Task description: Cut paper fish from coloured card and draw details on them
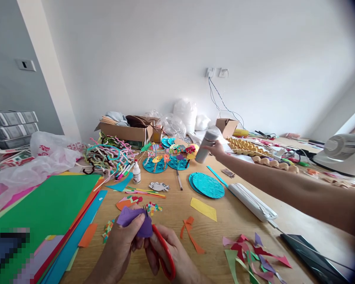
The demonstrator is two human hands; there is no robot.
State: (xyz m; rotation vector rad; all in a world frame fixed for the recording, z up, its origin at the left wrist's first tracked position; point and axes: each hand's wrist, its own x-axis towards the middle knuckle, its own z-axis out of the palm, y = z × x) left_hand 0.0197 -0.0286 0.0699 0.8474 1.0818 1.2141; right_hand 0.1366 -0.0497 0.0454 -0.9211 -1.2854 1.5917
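Head view: left hand point(124, 238) pinches the purple paper point(130, 215) between thumb and fingers, above the table point(173, 211), front and centre. Right hand point(174, 245) is curled round the red scissors point(167, 250), blades up against the paper. Confetti point(154, 208) sits just beyond; orange scraps point(189, 225) to the right. Another person's hand point(217, 149) grips a grey bottle point(205, 144), tilted, near the blue discs point(209, 186).

white fan point(343, 156) and perhaps a tablet point(312, 259)
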